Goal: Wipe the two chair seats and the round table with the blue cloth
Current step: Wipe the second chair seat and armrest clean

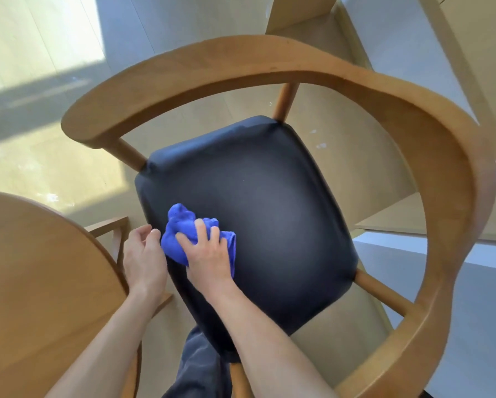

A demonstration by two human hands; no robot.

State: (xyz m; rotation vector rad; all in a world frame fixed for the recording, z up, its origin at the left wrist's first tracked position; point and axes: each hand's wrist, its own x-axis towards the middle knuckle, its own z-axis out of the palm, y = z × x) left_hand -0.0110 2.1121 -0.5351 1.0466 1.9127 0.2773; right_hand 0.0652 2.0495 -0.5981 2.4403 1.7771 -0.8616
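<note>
- The right hand (209, 255) presses the bunched blue cloth (181, 225) onto the black chair seat (269, 202) near its left edge, fingers curled into the folds.
- The left hand (143, 254) hovers beside it, fingers loosely bent, holding nothing.
- Best wiped in overlapping strokes, flat pressure, reaching every corner.
- The round counter (40, 282) waits alongside.

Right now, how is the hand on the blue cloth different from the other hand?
The right hand lies on top of the blue cloth, fingers curled into it, pressing it on the black chair seat. The left hand holds nothing; its loosely curled fingers sit at the seat's edge, beside the cloth. The right hand is over the seat, the left nearer the round table. Both are bare.
</note>
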